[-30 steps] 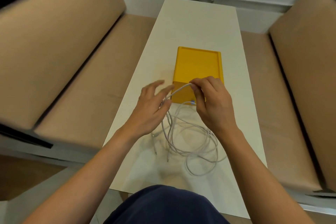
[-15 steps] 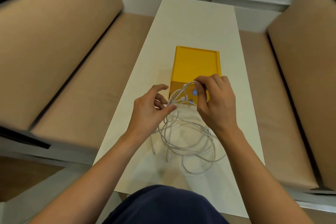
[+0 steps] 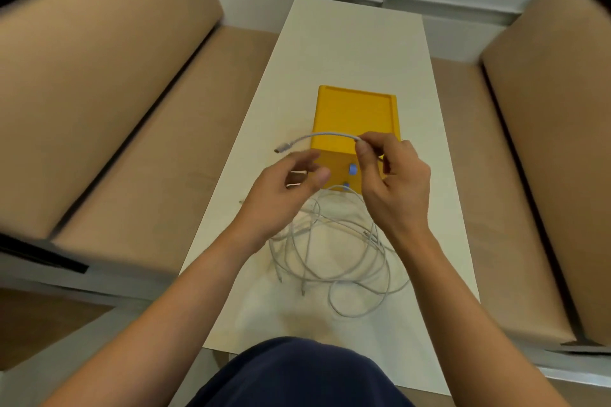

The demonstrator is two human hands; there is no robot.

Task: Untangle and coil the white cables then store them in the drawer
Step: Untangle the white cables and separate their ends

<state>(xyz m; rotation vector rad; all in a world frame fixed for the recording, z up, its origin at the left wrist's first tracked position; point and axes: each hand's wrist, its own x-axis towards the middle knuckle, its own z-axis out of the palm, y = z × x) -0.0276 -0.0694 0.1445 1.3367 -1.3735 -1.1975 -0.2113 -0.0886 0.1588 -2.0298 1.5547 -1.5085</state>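
- The white cables lie in a loose tangle of overlapping loops on the desk, just in front of the person and near the yellow drawer box.
- One cable end is lifted out of the heap; it arcs leftward in the air in front of the box, with its plug at the far left tip.
- The right hand pinches this raised cable between thumb and forefinger, the other fingers curled in, held above the box's front face.
- The left hand hovers below the free plug, not touching it, fingers loosely curved and relaxed, blurred by motion.
- The box stands on the middle of the desk; two blue knobs show on its near face, one above the other, partly hidden by the right hand.
- Tan sofas flank the desk on both sides.
- A dark blue garment fills the bottom edge of the view.
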